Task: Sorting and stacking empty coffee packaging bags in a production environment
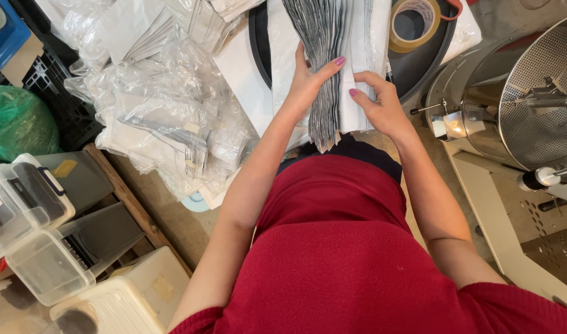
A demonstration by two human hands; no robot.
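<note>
A thick stack of flat grey and white pouches (325,68) stands on edge in front of the person, fanned a little at its near end. The left hand (308,83) lies against the left side of the stack, with the fingers over its top edge, so it grasps the stack from that side. The right hand (379,105) presses on the white pouches at the right side, the thumb bent toward the stack; it also holds them, with the fingers curled, not flat open. The stack is between both hands and close to the person's body, just above the red shirt (339,247).

The stack rests over a dark round tray (429,59), whose rim shows at the right. On this tray, just beyond the right hand, lies a roll of brown tape (413,21). At the left, touching the stack area, a large heap of clear plastic bags (166,105) with more pouches inside fills the space, so there is little room on that side. At the right, well apart, stands a metal machine with a perforated drum (540,99). Lower left, plastic storage boxes (42,241) sit on the floor, near a green bag (17,124).
</note>
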